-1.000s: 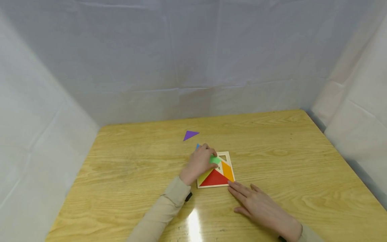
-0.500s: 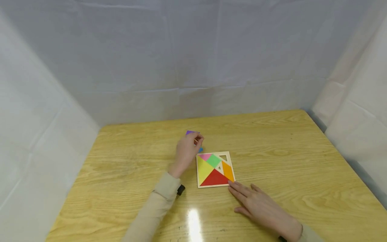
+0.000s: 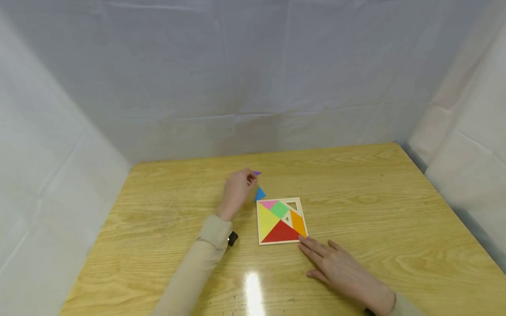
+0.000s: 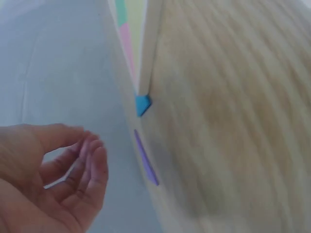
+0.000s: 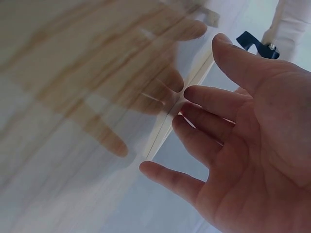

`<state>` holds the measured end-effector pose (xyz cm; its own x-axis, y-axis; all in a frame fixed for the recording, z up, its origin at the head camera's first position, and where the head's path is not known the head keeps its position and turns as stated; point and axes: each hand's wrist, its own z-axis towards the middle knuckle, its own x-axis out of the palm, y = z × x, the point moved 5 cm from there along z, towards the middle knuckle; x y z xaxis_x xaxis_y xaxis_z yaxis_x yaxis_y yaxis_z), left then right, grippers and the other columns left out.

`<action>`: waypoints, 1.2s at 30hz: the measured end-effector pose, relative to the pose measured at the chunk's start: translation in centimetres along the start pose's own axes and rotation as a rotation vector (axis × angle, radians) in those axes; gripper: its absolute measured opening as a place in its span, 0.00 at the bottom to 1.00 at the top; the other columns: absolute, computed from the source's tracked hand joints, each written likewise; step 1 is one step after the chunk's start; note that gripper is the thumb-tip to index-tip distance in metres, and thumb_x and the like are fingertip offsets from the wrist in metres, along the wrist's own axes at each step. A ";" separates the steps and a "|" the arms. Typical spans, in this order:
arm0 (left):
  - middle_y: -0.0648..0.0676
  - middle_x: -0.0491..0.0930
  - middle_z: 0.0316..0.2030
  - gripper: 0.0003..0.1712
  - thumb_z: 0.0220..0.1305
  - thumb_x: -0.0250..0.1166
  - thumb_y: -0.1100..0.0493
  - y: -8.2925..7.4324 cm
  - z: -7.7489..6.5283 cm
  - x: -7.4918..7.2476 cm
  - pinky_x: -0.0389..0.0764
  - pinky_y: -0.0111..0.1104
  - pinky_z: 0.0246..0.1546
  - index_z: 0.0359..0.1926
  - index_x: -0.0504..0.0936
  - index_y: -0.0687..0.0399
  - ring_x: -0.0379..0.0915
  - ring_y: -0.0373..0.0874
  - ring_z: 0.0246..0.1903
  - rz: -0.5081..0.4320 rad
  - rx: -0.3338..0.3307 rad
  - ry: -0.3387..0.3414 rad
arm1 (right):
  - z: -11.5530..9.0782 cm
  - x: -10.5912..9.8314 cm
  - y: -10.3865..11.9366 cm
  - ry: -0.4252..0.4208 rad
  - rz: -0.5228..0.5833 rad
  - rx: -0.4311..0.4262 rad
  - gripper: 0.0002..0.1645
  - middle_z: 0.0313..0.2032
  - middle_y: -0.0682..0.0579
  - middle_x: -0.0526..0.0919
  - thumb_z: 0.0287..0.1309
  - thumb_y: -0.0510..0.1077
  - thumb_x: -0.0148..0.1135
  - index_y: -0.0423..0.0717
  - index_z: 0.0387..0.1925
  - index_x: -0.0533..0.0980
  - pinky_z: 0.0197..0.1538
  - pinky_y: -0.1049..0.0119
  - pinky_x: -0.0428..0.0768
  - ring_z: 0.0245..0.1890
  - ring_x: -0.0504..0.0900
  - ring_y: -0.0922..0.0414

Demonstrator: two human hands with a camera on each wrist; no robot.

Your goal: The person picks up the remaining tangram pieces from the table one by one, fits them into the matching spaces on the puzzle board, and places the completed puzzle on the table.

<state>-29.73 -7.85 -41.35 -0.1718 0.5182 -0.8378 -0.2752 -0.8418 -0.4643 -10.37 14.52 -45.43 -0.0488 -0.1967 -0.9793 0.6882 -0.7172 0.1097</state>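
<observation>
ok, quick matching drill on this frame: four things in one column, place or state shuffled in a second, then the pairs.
1. purple triangle
2. blue triangle
3. red triangle
4. right hand

a. flat on the table, fingertips at the puzzle tray's near corner
b. seated in the tray, near edge
c. at the left hand's fingertips
d. loose on the table by the tray's far-left corner

Pairs: 1-c, 2-d, 3-b, 4-a

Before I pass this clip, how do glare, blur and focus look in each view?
Head view: sharp, with one bright glare patch on the glossy table near the front edge. Left wrist view: soft and smeared; the purple triangle and blue triangle lack crisp edges. Right wrist view: the right hand is fairly sharp, the table behind is blurred and mirrors the fingers.
</observation>
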 end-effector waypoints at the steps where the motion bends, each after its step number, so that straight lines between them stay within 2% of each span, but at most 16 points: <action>1: 0.49 0.81 0.26 0.06 0.58 0.63 0.58 0.0 -0.1 0.4 0.76 0.30 0.27 0.31 0.82 0.55 0.75 0.40 0.26 0.007 -0.012 0.030 | 0.0 0.0 0.0 -0.003 0.000 -0.003 0.37 0.65 0.50 0.64 0.59 0.59 0.55 0.46 0.65 0.63 0.52 0.44 0.72 0.59 0.70 0.56; 4: 0.49 0.81 0.27 0.06 0.57 0.64 0.56 0.0 -0.4 1.3 0.76 0.31 0.30 0.31 0.81 0.55 0.76 0.40 0.27 0.010 -0.051 0.112 | 0.0 0.0 0.1 -0.015 -0.003 -0.015 0.37 0.64 0.49 0.65 0.58 0.59 0.56 0.45 0.64 0.64 0.51 0.45 0.73 0.59 0.71 0.56; 7: 0.49 0.81 0.28 0.08 0.55 0.66 0.56 -0.1 -0.6 1.9 0.77 0.32 0.31 0.32 0.80 0.56 0.76 0.40 0.28 -0.005 -0.071 0.161 | 0.0 0.0 0.2 -0.021 -0.005 -0.022 0.37 0.64 0.49 0.66 0.58 0.59 0.56 0.45 0.64 0.64 0.51 0.45 0.73 0.58 0.71 0.56; 14: 0.50 0.78 0.26 0.16 0.48 0.71 0.54 -0.2 -0.9 2.8 0.74 0.32 0.29 0.35 0.79 0.58 0.72 0.41 0.25 0.034 -0.071 0.218 | 0.0 0.1 0.2 0.001 0.004 -0.010 0.37 0.65 0.50 0.64 0.58 0.59 0.55 0.45 0.65 0.63 0.51 0.44 0.73 0.59 0.70 0.56; 20: 0.52 0.79 0.27 0.16 0.47 0.72 0.56 -0.1 -0.8 2.8 0.77 0.35 0.29 0.35 0.80 0.60 0.73 0.45 0.27 0.094 -0.143 0.235 | 0.0 0.1 0.0 0.008 0.007 -0.001 0.37 0.65 0.51 0.64 0.58 0.59 0.55 0.47 0.65 0.62 0.52 0.44 0.72 0.60 0.70 0.57; 23: 0.51 0.80 0.26 0.14 0.46 0.72 0.54 0.1 -0.7 2.6 0.75 0.34 0.25 0.32 0.82 0.57 0.73 0.44 0.25 0.144 -0.180 0.231 | 0.0 0.2 0.1 0.002 0.008 -0.006 0.37 0.65 0.50 0.64 0.58 0.59 0.56 0.46 0.65 0.63 0.51 0.44 0.73 0.60 0.70 0.56; 26: 0.48 0.74 0.19 0.12 0.46 0.72 0.52 0.2 -0.7 2.6 0.68 0.32 0.18 0.23 0.80 0.53 0.66 0.41 0.20 0.168 -0.202 0.227 | 0.0 0.2 0.1 0.007 0.010 -0.002 0.37 0.65 0.51 0.64 0.58 0.59 0.56 0.46 0.65 0.63 0.51 0.44 0.73 0.60 0.70 0.56; 31: 0.46 0.58 0.10 0.26 0.48 0.71 0.48 0.2 -0.6 2.7 0.60 0.30 0.11 0.09 0.65 0.50 0.55 0.39 0.14 0.172 -0.216 0.227 | 0.0 0.2 0.0 0.029 0.016 0.011 0.37 0.66 0.51 0.63 0.59 0.59 0.54 0.47 0.65 0.62 0.52 0.44 0.72 0.60 0.69 0.56; 33: 0.46 0.57 0.09 0.29 0.48 0.70 0.47 0.2 -0.6 2.9 0.60 0.31 0.11 0.08 0.61 0.49 0.55 0.39 0.14 0.177 -0.222 0.228 | 0.0 0.2 0.1 0.031 0.015 0.013 0.37 0.66 0.51 0.63 0.59 0.60 0.54 0.47 0.66 0.62 0.53 0.44 0.72 0.60 0.69 0.56; 36: 0.46 0.60 0.10 0.28 0.48 0.71 0.48 0.3 -0.5 3.0 0.62 0.31 0.12 0.08 0.62 0.49 0.58 0.40 0.15 0.178 -0.238 0.240 | 0.0 0.2 0.1 0.027 0.009 0.011 0.37 0.66 0.51 0.63 0.59 0.59 0.54 0.47 0.65 0.62 0.53 0.45 0.72 0.60 0.69 0.56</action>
<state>-29.87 -6.59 -44.18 0.0371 0.3340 -0.9418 -0.0288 -0.9417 -0.3351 -10.31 14.43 -45.60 -0.0230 -0.1845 -0.9826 0.6806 -0.7228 0.1198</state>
